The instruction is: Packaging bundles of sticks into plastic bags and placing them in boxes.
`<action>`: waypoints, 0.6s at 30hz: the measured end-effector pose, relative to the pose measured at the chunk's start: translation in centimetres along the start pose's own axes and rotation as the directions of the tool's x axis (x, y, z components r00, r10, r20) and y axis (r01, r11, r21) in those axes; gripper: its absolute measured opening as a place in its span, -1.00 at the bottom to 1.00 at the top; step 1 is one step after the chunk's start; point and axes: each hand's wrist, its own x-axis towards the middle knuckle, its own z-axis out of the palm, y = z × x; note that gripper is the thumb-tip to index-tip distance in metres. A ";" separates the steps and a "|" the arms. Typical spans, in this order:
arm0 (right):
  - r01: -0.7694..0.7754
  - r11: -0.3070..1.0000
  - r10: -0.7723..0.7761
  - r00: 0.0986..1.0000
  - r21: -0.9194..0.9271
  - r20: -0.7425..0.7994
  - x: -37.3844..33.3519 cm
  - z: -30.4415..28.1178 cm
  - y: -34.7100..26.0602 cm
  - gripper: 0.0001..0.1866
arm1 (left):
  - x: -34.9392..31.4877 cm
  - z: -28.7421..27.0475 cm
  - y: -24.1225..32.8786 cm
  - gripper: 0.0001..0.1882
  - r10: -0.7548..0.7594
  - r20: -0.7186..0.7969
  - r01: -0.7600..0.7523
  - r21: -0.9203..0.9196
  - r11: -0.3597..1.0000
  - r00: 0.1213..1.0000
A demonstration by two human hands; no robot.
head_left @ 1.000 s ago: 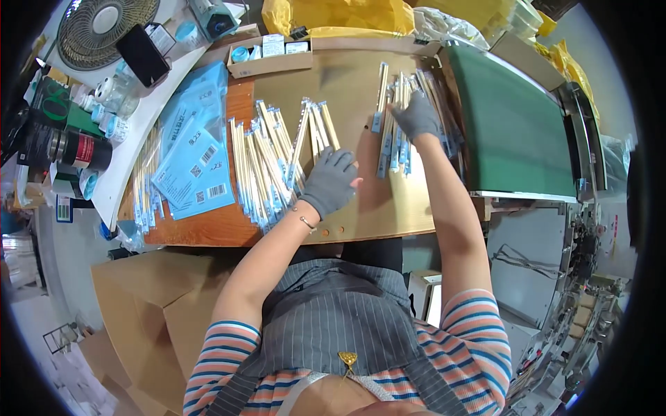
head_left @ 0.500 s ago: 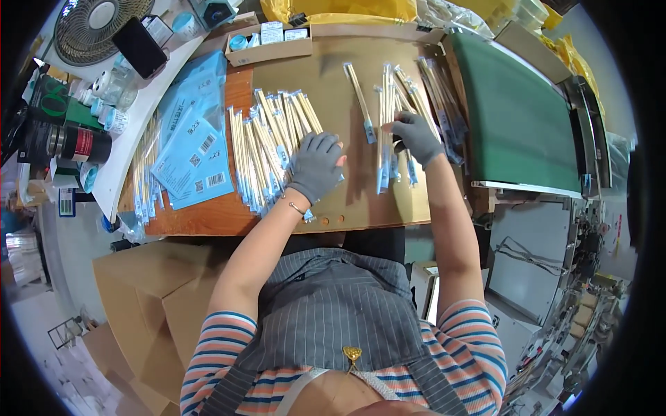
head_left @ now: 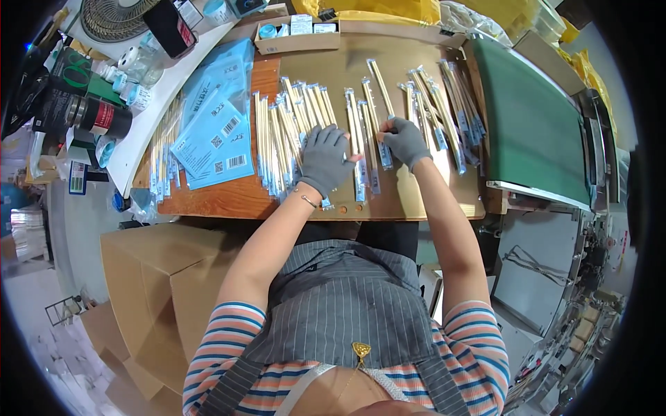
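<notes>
Wrapped pairs of chopsticks in clear sleeves with blue ends lie across the brown board. My left hand [head_left: 326, 158], in a grey glove, rests palm down at the right edge of a dense pile of wrapped chopsticks [head_left: 272, 142]. Its fingers are stretched out, and its thumb reaches toward a few separate packets [head_left: 355, 139]. My right hand [head_left: 406, 142], also gloved, has its fingers bent and pinched at a wrapped pair of chopsticks [head_left: 370, 104] in the middle. Another packet [head_left: 379, 83] lies just beyond those fingertips. To the right is a looser group of packets [head_left: 437, 111].
Blue printed bags [head_left: 215, 142] lie on the left, over more wrapped sticks [head_left: 161, 159]. A cardboard tray [head_left: 298, 43] of small boxes stands at the back. A green-topped surface [head_left: 541, 121] borders the right. A white shelf [head_left: 156, 104] holds a fan, phone and jars.
My right hand has moved left from the right-hand group toward the middle. Several packets now lie between my hands. The whole view has shifted slightly, while my left hand stays by the pile.
</notes>
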 end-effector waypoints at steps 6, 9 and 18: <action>0.060 0.909 -0.167 0.959 -0.412 -0.229 -0.1 -1.0 -1.9 -0.76 | 0.2 -0.2 0.3 -0.50 -0.006 0.019 0.006 -0.004 1.000 1.000; 0.007 0.794 -0.225 0.933 -0.608 -0.282 1.2 -1.2 -1.1 -0.77 | 0.4 -0.1 0.7 -0.48 -0.008 0.071 0.007 0.018 1.000 0.997; 0.120 0.887 -0.216 0.961 -0.445 -0.170 -2.3 -1.8 -3.4 -0.48 | 2.4 0.3 1.8 -0.61 0.173 -0.069 -0.183 -0.175 0.968 0.983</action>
